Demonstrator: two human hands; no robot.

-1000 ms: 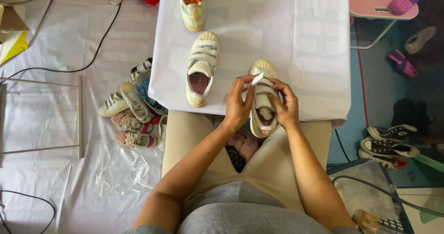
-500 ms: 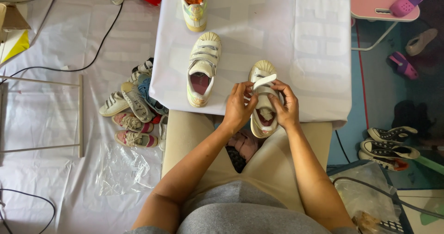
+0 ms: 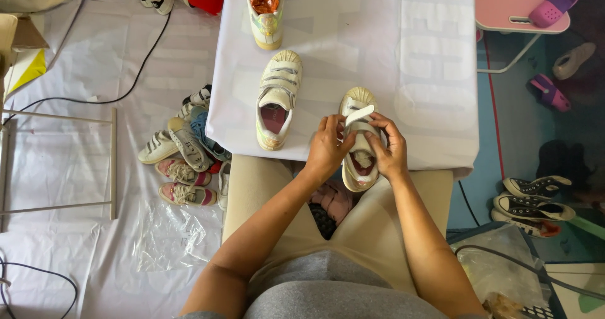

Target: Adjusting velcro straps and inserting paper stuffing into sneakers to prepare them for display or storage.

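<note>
From the head camera, your left hand (image 3: pixel 328 147) and right hand (image 3: pixel 387 149) both grip the small cream shoe (image 3: pixel 359 139) at the near edge of the white table (image 3: pixel 403 60), toe pointing away from you. Your left fingers pinch a loose white strap (image 3: pixel 359 115) lifted above the shoe; your right fingers clasp its side (thumb over the opening). Its mate, a second cream shoe (image 3: pixel 276 108), lies just to the left, apart from your hands. A third shoe (image 3: pixel 266 10) stands farther up. A pile of shoes (image 3: pixel 186 149) lies on the floor left of the table.
</note>
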